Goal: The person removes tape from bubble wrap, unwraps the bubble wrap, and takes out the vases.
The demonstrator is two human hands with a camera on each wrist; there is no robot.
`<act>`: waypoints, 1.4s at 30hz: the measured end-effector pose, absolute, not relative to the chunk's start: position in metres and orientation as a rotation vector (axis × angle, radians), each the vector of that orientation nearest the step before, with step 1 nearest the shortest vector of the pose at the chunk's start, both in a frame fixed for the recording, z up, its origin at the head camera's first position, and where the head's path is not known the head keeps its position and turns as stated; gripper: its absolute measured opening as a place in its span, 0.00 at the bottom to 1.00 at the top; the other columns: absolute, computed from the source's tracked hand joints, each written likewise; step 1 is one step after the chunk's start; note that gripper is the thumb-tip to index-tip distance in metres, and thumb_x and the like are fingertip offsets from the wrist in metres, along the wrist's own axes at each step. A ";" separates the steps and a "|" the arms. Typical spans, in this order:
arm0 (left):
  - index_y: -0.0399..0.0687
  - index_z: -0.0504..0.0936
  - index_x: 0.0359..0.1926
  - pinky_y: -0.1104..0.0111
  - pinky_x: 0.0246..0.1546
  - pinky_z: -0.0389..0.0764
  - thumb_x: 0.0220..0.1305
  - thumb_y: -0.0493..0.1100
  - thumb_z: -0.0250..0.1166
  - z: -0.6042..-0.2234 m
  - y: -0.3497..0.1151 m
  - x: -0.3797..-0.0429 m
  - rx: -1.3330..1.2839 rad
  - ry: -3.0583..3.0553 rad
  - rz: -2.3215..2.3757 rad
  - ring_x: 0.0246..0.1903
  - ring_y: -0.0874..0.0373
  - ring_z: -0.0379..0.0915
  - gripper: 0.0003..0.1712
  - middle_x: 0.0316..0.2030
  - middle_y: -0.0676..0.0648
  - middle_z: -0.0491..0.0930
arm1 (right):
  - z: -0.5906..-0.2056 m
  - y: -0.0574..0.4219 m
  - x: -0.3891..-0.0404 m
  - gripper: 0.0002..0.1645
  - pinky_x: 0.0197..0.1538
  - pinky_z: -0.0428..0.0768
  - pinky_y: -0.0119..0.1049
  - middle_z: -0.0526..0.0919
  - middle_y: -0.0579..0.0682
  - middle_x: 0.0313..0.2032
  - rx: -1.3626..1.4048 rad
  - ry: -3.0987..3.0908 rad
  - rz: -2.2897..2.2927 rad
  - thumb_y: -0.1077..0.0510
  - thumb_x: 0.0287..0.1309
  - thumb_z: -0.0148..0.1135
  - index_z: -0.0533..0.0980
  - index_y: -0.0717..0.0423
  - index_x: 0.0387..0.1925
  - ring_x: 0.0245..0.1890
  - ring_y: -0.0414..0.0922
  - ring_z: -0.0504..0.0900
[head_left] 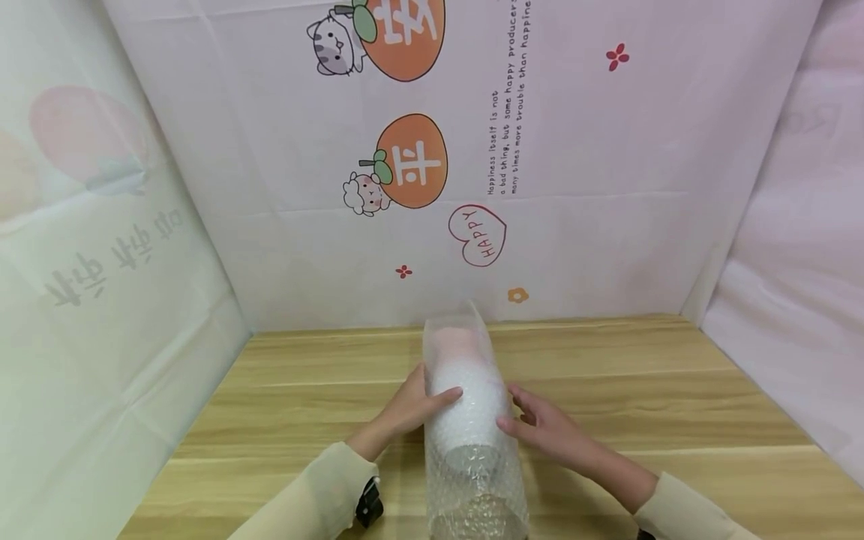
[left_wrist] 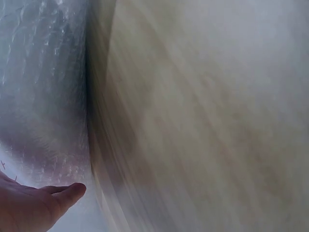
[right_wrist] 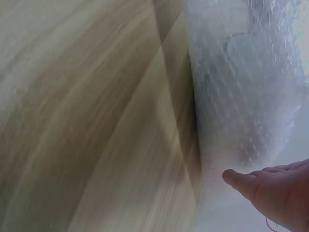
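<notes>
A white cylinder-shaped object [head_left: 467, 405] with a pinkish far end lies lengthwise on the table, wrapped in clear bubble wrap [head_left: 475, 487]. Its exact kind cannot be told through the wrap. My left hand [head_left: 421, 401] rests against the left side, its thumb straight across the top; the other fingers are partly hidden. On the right side, my right hand [head_left: 543, 427] has its fingertips and thumb at the wrap's edge, loosely spread. The left wrist view shows part of the left hand [left_wrist: 41, 200] beside the wrap; the right wrist view shows part of the right hand [right_wrist: 270, 188] likewise.
The wood-grain table [head_left: 304, 390] ends at a white printed cloth wall [head_left: 574, 225] at the back. More cloth hangs at the left [head_left: 101, 300] and right [head_left: 803, 247]. The wrap's far end stands near the back wall, and its near end reaches the lower frame edge.
</notes>
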State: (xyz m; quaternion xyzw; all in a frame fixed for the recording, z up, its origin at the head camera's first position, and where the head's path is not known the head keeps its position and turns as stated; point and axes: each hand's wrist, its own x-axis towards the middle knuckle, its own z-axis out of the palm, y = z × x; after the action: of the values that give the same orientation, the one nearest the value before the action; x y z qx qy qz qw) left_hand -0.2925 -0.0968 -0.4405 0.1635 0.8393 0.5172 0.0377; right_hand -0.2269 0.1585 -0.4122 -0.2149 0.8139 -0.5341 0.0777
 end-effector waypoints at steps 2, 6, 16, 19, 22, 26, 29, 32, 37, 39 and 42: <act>0.33 0.57 0.69 0.51 0.56 0.70 0.57 0.66 0.66 -0.440 -0.095 -0.292 0.488 2.579 1.589 0.58 0.45 0.66 0.54 0.61 0.36 0.68 | -0.413 0.157 -0.227 0.44 0.59 0.69 0.57 0.57 0.78 0.65 -0.656 2.411 -1.637 0.54 0.67 0.58 0.50 0.80 0.68 0.63 0.71 0.61; 0.34 0.57 0.68 0.52 0.54 0.72 0.56 0.64 0.67 -0.440 -0.091 -0.290 0.478 2.545 1.628 0.55 0.45 0.69 0.53 0.58 0.36 0.69 | -0.415 0.154 -0.228 0.43 0.56 0.74 0.48 0.61 0.75 0.64 -0.714 2.335 -1.701 0.55 0.67 0.58 0.50 0.79 0.68 0.62 0.67 0.65; 0.34 0.50 0.72 0.52 0.53 0.73 0.55 0.61 0.69 -0.443 -0.086 -0.290 0.455 2.487 1.700 0.57 0.44 0.67 0.58 0.60 0.35 0.67 | -0.418 0.146 -0.227 0.46 0.56 0.73 0.41 0.59 0.74 0.66 -0.680 2.226 -1.795 0.57 0.65 0.60 0.46 0.77 0.70 0.65 0.65 0.62; 0.33 0.45 0.74 0.50 0.55 0.71 0.55 0.62 0.69 -0.444 -0.085 -0.290 0.438 2.470 1.696 0.60 0.42 0.64 0.62 0.65 0.33 0.62 | -0.418 0.144 -0.227 0.47 0.56 0.74 0.43 0.59 0.73 0.66 -0.632 2.236 -1.803 0.56 0.64 0.61 0.46 0.76 0.70 0.65 0.64 0.62; 0.32 0.39 0.74 0.48 0.58 0.67 0.55 0.62 0.69 -0.445 -0.086 -0.289 0.423 2.457 1.696 0.63 0.40 0.59 0.65 0.68 0.31 0.56 | -0.417 0.143 -0.227 0.49 0.57 0.74 0.45 0.59 0.72 0.67 -0.588 2.249 -1.804 0.56 0.63 0.62 0.46 0.75 0.71 0.65 0.63 0.62; 0.32 0.40 0.74 0.48 0.60 0.65 0.54 0.63 0.69 -0.446 -0.085 -0.289 0.395 2.467 1.691 0.64 0.40 0.58 0.65 0.69 0.31 0.55 | -0.417 0.144 -0.226 0.51 0.59 0.72 0.48 0.55 0.72 0.68 -0.557 2.261 -1.783 0.54 0.62 0.63 0.44 0.75 0.71 0.66 0.63 0.60; 0.35 0.44 0.74 0.49 0.58 0.67 0.54 0.63 0.69 -0.447 -0.086 -0.289 0.412 2.462 1.708 0.62 0.42 0.61 0.62 0.67 0.33 0.60 | -0.417 0.144 -0.226 0.53 0.60 0.70 0.50 0.53 0.72 0.70 -0.533 2.272 -1.760 0.54 0.62 0.64 0.42 0.75 0.72 0.67 0.63 0.59; 0.37 0.45 0.75 0.49 0.57 0.69 0.54 0.63 0.69 -0.447 -0.086 -0.289 0.424 2.457 1.715 0.61 0.43 0.63 0.61 0.66 0.35 0.62 | -0.417 0.144 -0.227 0.54 0.61 0.69 0.50 0.52 0.72 0.70 -0.519 2.275 -1.759 0.54 0.61 0.65 0.42 0.75 0.72 0.67 0.63 0.58; 0.37 0.43 0.75 0.48 0.57 0.69 0.55 0.62 0.68 -0.447 -0.086 -0.288 0.404 2.456 1.703 0.61 0.42 0.62 0.62 0.67 0.34 0.59 | -0.416 0.145 -0.228 0.54 0.60 0.70 0.50 0.51 0.74 0.69 -0.525 2.259 -1.766 0.56 0.61 0.65 0.42 0.77 0.71 0.67 0.65 0.59; 0.36 0.43 0.75 0.48 0.56 0.69 0.56 0.61 0.68 -0.448 -0.086 -0.288 0.405 2.451 1.708 0.61 0.41 0.62 0.61 0.67 0.33 0.60 | -0.415 0.146 -0.228 0.54 0.60 0.70 0.50 0.51 0.74 0.69 -0.522 2.257 -1.757 0.56 0.61 0.65 0.43 0.77 0.71 0.67 0.65 0.59; 0.36 0.41 0.75 0.47 0.58 0.67 0.56 0.61 0.68 -0.448 -0.086 -0.288 0.405 2.449 1.707 0.63 0.41 0.60 0.62 0.68 0.33 0.57 | -0.414 0.147 -0.229 0.53 0.59 0.71 0.49 0.52 0.74 0.69 -0.525 2.270 -1.744 0.56 0.60 0.66 0.44 0.78 0.70 0.66 0.65 0.60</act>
State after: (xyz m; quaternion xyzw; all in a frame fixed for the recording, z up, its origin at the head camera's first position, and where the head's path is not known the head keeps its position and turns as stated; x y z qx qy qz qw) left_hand -0.2884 -0.0860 -0.4479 0.1341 0.8111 0.5656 0.0645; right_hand -0.2293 0.1472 -0.4145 -0.1793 0.7747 -0.5952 0.1154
